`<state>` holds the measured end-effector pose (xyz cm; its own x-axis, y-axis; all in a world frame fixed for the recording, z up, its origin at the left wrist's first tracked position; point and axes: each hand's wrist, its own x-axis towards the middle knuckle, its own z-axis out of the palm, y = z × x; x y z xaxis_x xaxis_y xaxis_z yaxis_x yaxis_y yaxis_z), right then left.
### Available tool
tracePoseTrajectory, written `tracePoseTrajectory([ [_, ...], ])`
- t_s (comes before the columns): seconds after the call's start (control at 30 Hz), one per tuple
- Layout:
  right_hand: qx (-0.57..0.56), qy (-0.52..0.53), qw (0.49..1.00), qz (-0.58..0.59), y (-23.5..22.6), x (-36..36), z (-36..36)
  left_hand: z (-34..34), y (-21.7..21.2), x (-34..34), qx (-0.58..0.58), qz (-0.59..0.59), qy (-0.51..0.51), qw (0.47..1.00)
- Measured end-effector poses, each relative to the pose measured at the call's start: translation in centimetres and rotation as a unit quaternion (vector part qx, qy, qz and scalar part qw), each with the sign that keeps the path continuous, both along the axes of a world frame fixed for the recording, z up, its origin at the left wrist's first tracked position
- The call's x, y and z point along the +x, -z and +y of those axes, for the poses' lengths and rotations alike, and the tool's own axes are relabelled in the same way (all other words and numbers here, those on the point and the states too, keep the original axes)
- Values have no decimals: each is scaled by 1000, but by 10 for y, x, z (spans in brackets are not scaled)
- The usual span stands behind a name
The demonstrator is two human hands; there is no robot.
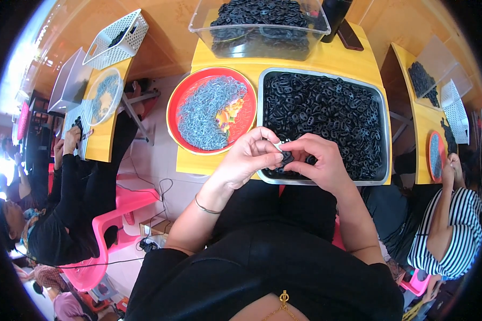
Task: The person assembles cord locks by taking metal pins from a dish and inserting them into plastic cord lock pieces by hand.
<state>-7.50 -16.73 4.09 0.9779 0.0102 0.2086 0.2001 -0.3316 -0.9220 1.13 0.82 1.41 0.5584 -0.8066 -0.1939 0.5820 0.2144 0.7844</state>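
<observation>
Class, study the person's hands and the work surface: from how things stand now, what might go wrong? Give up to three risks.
1. The small black piece between the left hand and right hand could slip and be lost among the similar pieces in the metal tray.
2. The red plate seems to reach past the left edge of the table; a knock might spill its silvery bits.

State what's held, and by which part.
A small black piece, pinched at its left side by the left hand; the right hand is at it too, exact contact unclear.
</observation>
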Motion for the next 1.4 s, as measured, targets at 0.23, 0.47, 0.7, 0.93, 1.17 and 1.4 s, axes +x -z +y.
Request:
tracePoseTrajectory([
  [0.23,-10,-17,1000,11,6,0,3,4,5,2,4,21,45,999],
  [0.47,31,-17,999,19,12,0,4,4,5,6,8,11,48,999],
  [0.7,174,83,980,57,22,-1,-2,-25,-43,67,88,-257,-59,961],
  [0.93,166,70,981,74,32,-2,2,-50,-88,166,120,-517,-233,815],
  [1.17,85,75,990,82,33,-4,-3,-5,-35,112,345,-621,15,704],
  [1.4,35,87,994,50,35,-2,-1,32,5,88,430,-716,26,550],
])
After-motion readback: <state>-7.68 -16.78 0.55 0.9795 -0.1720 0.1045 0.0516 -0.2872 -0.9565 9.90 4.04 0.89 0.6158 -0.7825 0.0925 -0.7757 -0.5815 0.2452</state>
